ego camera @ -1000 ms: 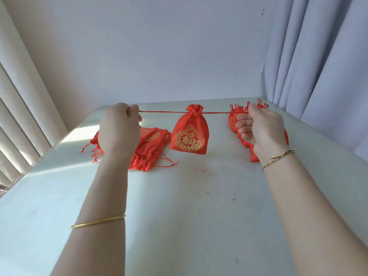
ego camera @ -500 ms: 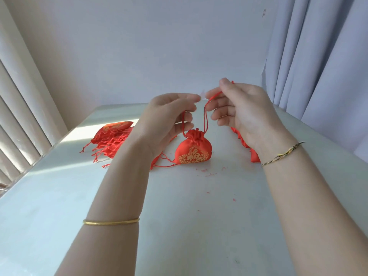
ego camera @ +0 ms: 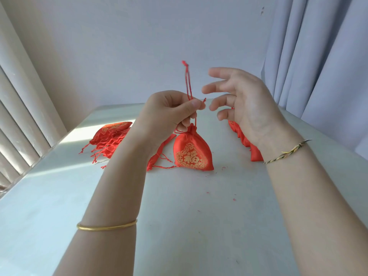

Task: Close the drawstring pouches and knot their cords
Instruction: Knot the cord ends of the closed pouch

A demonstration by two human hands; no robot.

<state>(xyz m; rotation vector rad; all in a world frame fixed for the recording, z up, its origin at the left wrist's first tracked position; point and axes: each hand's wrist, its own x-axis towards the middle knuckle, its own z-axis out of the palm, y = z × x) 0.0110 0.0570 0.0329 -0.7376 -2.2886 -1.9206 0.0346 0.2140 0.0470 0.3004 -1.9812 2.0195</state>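
Red pouch held by its cords, frame centre.
On the pale table the gathered pouch sits upright (gold motif towards the camera). Just above it, the left hand pinches the cords between thumb and fingers, their ends rising. The right hand, centre-right, is spread and holds nothing. Further pouches lie behind, the left pile and the right pile.
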